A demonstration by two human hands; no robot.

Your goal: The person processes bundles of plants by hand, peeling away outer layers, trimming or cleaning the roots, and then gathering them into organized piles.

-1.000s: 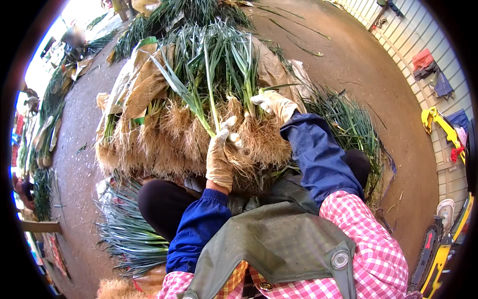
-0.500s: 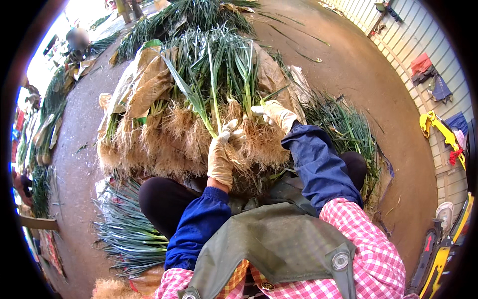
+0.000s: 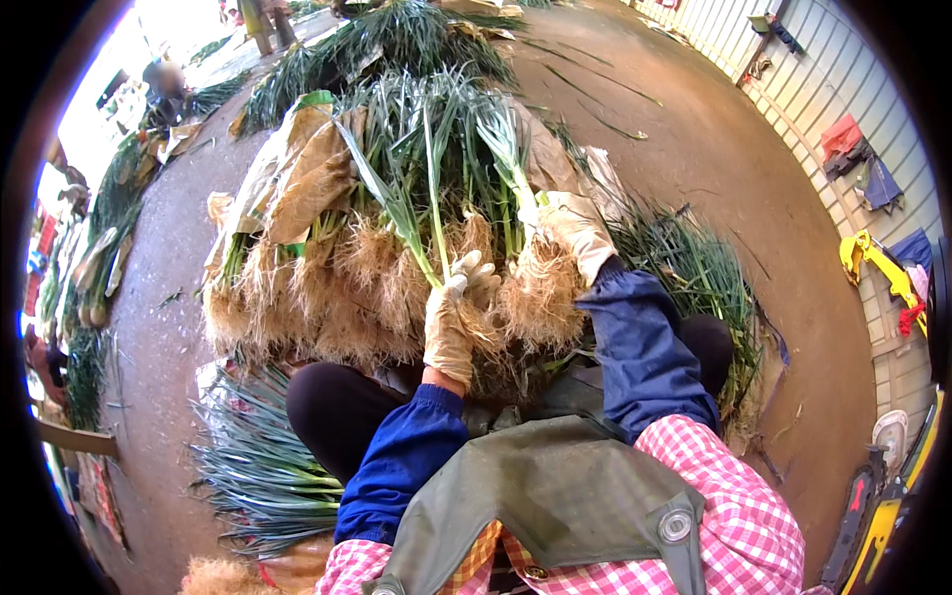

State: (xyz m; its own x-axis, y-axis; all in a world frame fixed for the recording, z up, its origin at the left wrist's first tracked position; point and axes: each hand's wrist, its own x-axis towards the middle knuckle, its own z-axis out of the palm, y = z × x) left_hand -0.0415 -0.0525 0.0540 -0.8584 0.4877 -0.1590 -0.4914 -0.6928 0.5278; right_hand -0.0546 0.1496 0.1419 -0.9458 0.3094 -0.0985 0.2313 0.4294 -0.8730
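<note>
Pale gloves cover both my hands. My left hand [image 3: 454, 322] is closed around the lower stems of a few green onions [image 3: 410, 230], whose leaves point away from me and whose roots hang by the palm. To its right, my right hand [image 3: 578, 230] grips a small bunch of green onions [image 3: 516, 178] just above a thick tangle of tan roots [image 3: 540, 293]. Both hands are at the near side of a large heap of green onions [image 3: 263, 297], its roots facing me. Brown wrapping [image 3: 315, 178] partly covers that heap.
More green onions lie by my left knee [image 3: 268, 461] and to the right of the heap [image 3: 684, 258]. Another pile [image 3: 387, 45] sits beyond. Wet brown floor [image 3: 783, 268] runs to a pale panelled wall [image 3: 853, 89]. A person [image 3: 167, 84] is at the far left.
My right hand has moved slightly right, and the bunch in it now stands apart from the heap with its leaves tilted left. My left hand keeps its hold on its green onions.
</note>
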